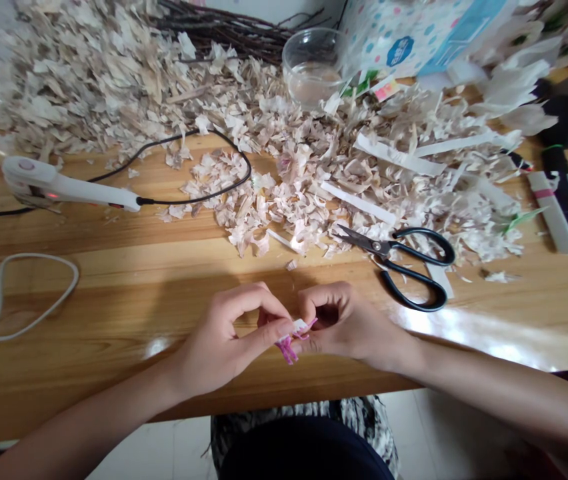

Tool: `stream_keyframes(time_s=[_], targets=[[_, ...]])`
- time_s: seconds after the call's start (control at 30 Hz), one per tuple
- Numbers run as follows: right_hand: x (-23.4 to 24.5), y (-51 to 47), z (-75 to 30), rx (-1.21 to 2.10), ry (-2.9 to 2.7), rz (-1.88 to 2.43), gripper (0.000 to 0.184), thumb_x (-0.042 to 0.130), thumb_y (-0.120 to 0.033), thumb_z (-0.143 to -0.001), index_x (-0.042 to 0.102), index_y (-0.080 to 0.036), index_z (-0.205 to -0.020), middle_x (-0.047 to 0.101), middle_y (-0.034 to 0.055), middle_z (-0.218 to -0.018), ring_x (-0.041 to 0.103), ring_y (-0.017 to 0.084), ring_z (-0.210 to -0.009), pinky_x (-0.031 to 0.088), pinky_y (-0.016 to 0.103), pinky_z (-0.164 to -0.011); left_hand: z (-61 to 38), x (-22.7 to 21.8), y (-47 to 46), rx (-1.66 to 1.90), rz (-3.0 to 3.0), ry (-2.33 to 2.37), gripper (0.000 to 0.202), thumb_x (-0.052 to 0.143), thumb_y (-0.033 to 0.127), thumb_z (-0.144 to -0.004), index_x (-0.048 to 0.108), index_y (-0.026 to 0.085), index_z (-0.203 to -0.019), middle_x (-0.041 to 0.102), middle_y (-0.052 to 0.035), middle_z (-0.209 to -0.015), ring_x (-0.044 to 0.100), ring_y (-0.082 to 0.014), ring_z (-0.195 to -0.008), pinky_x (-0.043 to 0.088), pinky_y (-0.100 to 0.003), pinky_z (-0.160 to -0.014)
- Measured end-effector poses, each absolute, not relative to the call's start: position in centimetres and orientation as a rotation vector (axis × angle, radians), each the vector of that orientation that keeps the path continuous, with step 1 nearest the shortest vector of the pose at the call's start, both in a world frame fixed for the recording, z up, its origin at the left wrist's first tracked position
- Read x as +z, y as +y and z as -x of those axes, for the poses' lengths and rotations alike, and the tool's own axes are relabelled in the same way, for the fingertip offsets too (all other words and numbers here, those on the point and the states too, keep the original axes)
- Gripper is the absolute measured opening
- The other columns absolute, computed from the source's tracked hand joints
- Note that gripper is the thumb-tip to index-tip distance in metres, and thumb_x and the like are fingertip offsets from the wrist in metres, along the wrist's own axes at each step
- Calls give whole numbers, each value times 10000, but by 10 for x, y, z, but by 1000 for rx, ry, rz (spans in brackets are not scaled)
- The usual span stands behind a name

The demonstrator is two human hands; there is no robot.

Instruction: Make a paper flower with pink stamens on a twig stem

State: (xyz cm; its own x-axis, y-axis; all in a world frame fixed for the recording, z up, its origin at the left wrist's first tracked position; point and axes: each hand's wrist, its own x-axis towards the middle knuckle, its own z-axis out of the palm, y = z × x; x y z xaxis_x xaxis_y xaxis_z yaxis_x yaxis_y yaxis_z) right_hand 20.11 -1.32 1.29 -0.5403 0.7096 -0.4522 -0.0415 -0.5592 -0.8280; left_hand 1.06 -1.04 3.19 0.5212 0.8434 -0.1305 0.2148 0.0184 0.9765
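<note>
My left hand (pixel 229 340) and my right hand (pixel 344 327) meet above the wooden table's front edge (pixel 284 393). Between their fingertips they pinch a small white strip with pink thread or wire (pixel 288 345) wound around it. Part of the strip is hidden by my fingers. Nearest to my right hand lie black-handled scissors (pixel 397 267), closed and untouched. A large heap of papery, garlic-like skins (pixel 274 193) spreads beyond both hands, with white paper strips (pixel 359 203) lying on it.
A white hot glue gun (pixel 69 188) with a black cord rests at the left, near a pale cable (pixel 24 297). Behind the heap are a glass bowl of water (pixel 313 70), a bundle of dark twigs (pixel 219 30) and a polka-dot box (pixel 414 37).
</note>
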Motion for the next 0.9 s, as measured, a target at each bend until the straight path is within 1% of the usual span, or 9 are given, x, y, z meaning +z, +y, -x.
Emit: stream_keyframes(time_s=[0.07, 0.17, 0.23, 0.37, 0.5, 0.57, 0.67, 0.8, 0.9], targets=[[11, -13, -201, 2095, -1126, 1137, 401, 851, -370, -553, 521, -145, -584, 403, -82, -527, 290, 45, -484, 205, 188, -444, -11, 32, -10, 643, -1530, 964, 107, 594, 175, -865, 640, 175, -769, 622, 10, -703, 544, -97, -648, 403, -212, -612], [13, -10, -202, 2000, -1177, 1114, 299, 806, -299, -648, 564, -153, -745, 346, -95, -557, 281, 51, -486, 212, 193, -453, -10, 32, -9, 699, -1573, 1030, 105, 600, 167, -856, 636, 176, -757, 618, 16, -700, 544, -95, -646, 411, -209, -615], [17, -7, -204, 1889, -1216, 1110, 232, 739, -248, -729, 543, -168, -824, 383, -79, -612, 327, 63, -521, 265, 196, -485, -9, 31, -8, 750, -1601, 1105, 98, 607, 164, -848, 624, 174, -752, 621, 18, -707, 549, -95, -657, 420, -205, -627], [23, -6, -205, 1752, -1315, 1080, 102, 609, -221, -830, 529, -172, -790, 439, -38, -670, 377, 86, -585, 308, 216, -534, -8, 29, -8, 795, -1627, 1184, 89, 610, 164, -843, 620, 171, -754, 623, 15, -700, 554, -97, -657, 431, -201, -624], [23, -12, -203, 1837, -1477, 1079, 122, 618, -275, -838, 621, -153, -835, 363, -55, -607, 300, 80, -528, 245, 224, -476, -8, 31, -9, 825, -1636, 1101, 65, 627, 161, -830, 643, 170, -768, 618, 8, -673, 547, -99, -613, 432, -207, -579], [23, -13, -201, 1836, -1525, 1070, 166, 636, -311, -832, 651, -146, -825, 361, -49, -612, 311, 81, -539, 246, 227, -480, -8, 32, -10, 845, -1665, 1062, 53, 638, 158, -822, 655, 169, -773, 625, 1, -670, 551, -100, -601, 436, -209, -564], [22, -13, -200, 1863, -1504, 1036, 230, 642, -367, -830, 681, -141, -821, 423, -29, -629, 372, 91, -566, 291, 234, -512, -8, 32, -10, 853, -1693, 1031, 48, 644, 150, -819, 671, 172, -785, 646, -12, -684, 569, -106, -614, 455, -214, -570], [18, -12, -200, 1922, -1409, 1044, 247, 665, -387, -807, 653, -143, -770, 489, -9, -670, 439, 105, -607, 347, 246, -564, -8, 29, -10, 859, -1713, 992, 45, 660, 134, -805, 681, 173, -797, 641, -9, -692, 576, -101, -626, 455, -202, -570], [17, -12, -200, 1949, -1351, 1044, 230, 664, -362, -807, 614, -143, -760, 490, -12, -673, 435, 99, -608, 343, 239, -561, -8, 29, -10, 835, -1682, 1018, 44, 676, 150, -796, 671, 176, -831, 645, 0, -727, 580, -97, -654, 460, -194, -603]])
